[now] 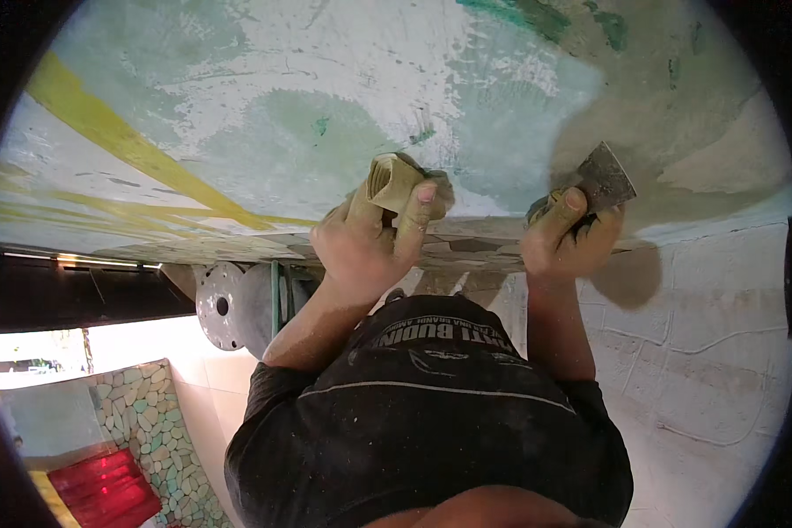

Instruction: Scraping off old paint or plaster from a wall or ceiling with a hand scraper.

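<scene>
Where the fingers of the left hand [363, 251] close around a tan rolled sheet [402, 182], upper centre of the frame, I'd expect something light and springy, best pinched along its sides. The right hand [565, 242] grips a scraper [607, 179], upper right; its thin blade looks stiff, safest held low.

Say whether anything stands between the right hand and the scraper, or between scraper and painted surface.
Nothing visible does: the right hand grips the scraper directly, and the painted surface shows around it. Whether those two touch is unclear.
</scene>
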Motion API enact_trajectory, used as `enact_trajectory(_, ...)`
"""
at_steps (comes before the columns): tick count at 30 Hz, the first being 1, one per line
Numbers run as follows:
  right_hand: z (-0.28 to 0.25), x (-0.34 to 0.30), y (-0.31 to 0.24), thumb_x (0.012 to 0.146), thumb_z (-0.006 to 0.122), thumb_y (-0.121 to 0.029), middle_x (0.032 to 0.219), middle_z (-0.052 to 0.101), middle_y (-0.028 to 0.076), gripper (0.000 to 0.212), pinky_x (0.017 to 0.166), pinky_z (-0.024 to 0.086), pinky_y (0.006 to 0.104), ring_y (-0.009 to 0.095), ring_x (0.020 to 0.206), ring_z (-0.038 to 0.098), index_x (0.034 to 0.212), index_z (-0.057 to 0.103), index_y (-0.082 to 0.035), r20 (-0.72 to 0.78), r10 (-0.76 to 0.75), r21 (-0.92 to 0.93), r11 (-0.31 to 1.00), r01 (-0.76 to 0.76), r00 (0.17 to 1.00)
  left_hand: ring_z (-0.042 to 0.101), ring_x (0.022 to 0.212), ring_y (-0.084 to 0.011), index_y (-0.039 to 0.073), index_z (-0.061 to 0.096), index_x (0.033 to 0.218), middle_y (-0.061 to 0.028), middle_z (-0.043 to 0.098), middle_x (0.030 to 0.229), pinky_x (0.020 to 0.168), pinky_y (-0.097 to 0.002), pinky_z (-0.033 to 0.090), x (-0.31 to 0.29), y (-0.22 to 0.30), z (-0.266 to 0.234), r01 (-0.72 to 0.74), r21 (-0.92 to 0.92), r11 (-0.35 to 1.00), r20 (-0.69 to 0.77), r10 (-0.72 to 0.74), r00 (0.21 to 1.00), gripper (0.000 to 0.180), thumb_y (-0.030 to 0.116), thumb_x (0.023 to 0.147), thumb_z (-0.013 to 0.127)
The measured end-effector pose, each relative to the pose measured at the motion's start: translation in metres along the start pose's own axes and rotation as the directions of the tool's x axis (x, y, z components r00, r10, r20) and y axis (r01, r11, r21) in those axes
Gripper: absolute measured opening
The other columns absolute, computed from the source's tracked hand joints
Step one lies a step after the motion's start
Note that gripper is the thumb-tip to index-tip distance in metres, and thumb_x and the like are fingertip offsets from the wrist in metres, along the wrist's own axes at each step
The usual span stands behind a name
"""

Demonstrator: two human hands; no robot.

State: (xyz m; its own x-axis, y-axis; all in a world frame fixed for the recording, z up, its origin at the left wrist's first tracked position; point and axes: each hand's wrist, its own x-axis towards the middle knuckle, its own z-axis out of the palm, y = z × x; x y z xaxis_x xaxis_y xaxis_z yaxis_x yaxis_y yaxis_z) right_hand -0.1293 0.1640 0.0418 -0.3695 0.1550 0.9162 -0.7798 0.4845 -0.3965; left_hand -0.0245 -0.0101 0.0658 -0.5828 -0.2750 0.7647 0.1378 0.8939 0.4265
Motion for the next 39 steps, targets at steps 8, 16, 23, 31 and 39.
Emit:
enact_trajectory(8, 0.001, 0.0, 0.002, 0.099, 0.052, -0.025, 0.083, 0.055, 0.012, 0.031, 0.06, 0.042, 0.0313, 0.021, 0.066, 0.05, 0.095, 0.054, 0.005, 0.029, -0.038, -0.034, 0.999, 0.039, 0.999, 0.064, 0.055, -0.0268, 0.006, 0.065, 0.094, -0.0114, 0.064, 0.072, 0.044, -0.036, 0.048, 0.009, 0.007, -0.005, -0.085, 0.115, 0.99, 0.136, 0.069, 0.988, 0.019, 0.025, 0.088, 0.065)
enact_trajectory(16, 0.0, 0.011, 0.002, 0.093, 0.058, -0.012, 0.072, 0.055, 0.01, 0.017, 0.05, 0.035, 0.0311, 0.021, 0.065, 0.053, 0.083, 0.055, 0.002, -0.003, -0.191, 0.016, 0.982, 0.191, 0.982, 0.057, 0.048, -0.0227, 0.004, 0.063, 0.088, -0.008, 0.058, 0.067, 0.039, -0.0328, 0.044, -0.008, 0.0, 0.008, -0.233, 0.208, 0.95, 0.152, 0.204, 0.967, 0.019, 0.022, 0.085, 0.067)
enact_trajectory(23, -0.002, 0.001, 0.0, 0.093, 0.057, -0.012, 0.07, 0.054, 0.009, 0.018, 0.054, 0.035, 0.0303, 0.018, 0.067, 0.049, 0.081, 0.056, 0.002, 0.144, 0.092, 0.054, 0.993, -0.101, 0.985, 0.056, 0.047, -0.0225, 0.005, 0.062, 0.088, -0.0078, 0.057, 0.066, 0.04, -0.0317, 0.045, 0.023, 0.008, 0.0, -0.234, 0.055, 0.971, 0.018, 0.234, 0.972, 0.019, 0.023, 0.086, 0.066)
enact_trajectory(31, 0.003, 0.005, -0.003, 0.096, 0.055, -0.017, 0.083, 0.055, 0.014, 0.021, 0.059, 0.038, 0.035, 0.024, 0.067, 0.05, 0.097, 0.054, 0.005, -0.028, -0.124, -0.038, 0.992, 0.123, 0.992, 0.055, 0.042, -0.0244, 0.003, 0.059, 0.085, -0.0104, 0.058, 0.062, 0.04, -0.0341, 0.046, -0.016, -0.013, 0.018, -0.155, 0.138, 0.978, 0.109, 0.141, 0.984, 0.026, 0.028, 0.087, 0.065)
enact_trajectory(39, 0.001, 0.004, -0.001, 0.097, 0.055, -0.016, 0.086, 0.055, 0.014, 0.021, 0.062, 0.041, 0.0359, 0.026, 0.07, 0.052, 0.097, 0.055, 0.004, -0.041, -0.145, -0.116, 0.983, 0.139, 0.989, 0.056, 0.043, -0.0237, 0.004, 0.06, 0.082, -0.0094, 0.06, 0.064, 0.04, -0.0339, 0.046, 0.037, 0.005, -0.007, -0.249, 0.076, 0.965, 0.027, 0.248, 0.968, 0.026, 0.029, 0.086, 0.066)
